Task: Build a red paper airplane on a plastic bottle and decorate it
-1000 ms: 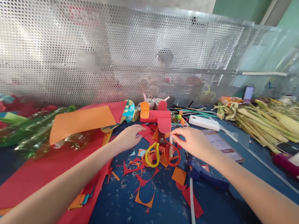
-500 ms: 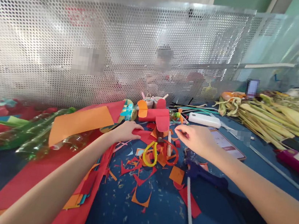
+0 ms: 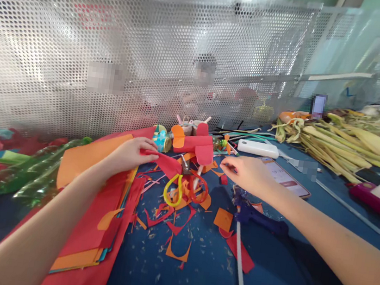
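Note:
My left hand [image 3: 135, 154] pinches a piece of red paper [image 3: 168, 164] that reaches over to the scissors. The scissors [image 3: 186, 166] lie among the scraps with one yellow and one orange-red handle toward me. Closed in a pinch, my right hand [image 3: 245, 172] hovers right of the scissors; whether anything is between its fingertips I cannot make out. Just beyond both hands lies a plastic-bottle plane [image 3: 190, 143] wrapped in red paper, with rounded red and orange flaps. Below my right hand is a dark blue glue gun [image 3: 264, 219] with a white stick or cord running toward me.
Red and orange paper scraps [image 3: 179, 248] litter the blue table. Stacked coloured sheets [image 3: 88, 222] and green plastic bottles [image 3: 42, 170] lie left. A phone [image 3: 286, 178], a white device [image 3: 258, 148], a magenta power strip [image 3: 374, 204] and dried husks [image 3: 340, 143] are right. A perforated metal screen [image 3: 151, 62] stands behind.
My left hand has moved left, drawing the red paper out from the scraps. The scissors have shifted left and turned slightly. My right hand stays nearly in place.

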The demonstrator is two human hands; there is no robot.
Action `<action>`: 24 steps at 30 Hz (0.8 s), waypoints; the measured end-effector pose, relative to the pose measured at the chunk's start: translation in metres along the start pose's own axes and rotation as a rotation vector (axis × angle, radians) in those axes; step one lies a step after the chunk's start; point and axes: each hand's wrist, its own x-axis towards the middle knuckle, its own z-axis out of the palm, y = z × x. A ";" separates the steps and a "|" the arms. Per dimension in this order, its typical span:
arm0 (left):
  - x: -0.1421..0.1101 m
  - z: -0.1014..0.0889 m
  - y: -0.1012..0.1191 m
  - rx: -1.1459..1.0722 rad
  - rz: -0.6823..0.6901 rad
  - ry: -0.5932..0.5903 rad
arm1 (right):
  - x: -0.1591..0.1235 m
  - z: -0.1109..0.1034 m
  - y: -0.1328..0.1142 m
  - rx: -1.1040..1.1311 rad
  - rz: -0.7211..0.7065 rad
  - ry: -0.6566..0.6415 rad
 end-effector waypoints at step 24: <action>-0.043 0.034 0.071 -0.481 -0.167 0.512 | -0.004 -0.009 -0.022 0.986 0.060 -0.331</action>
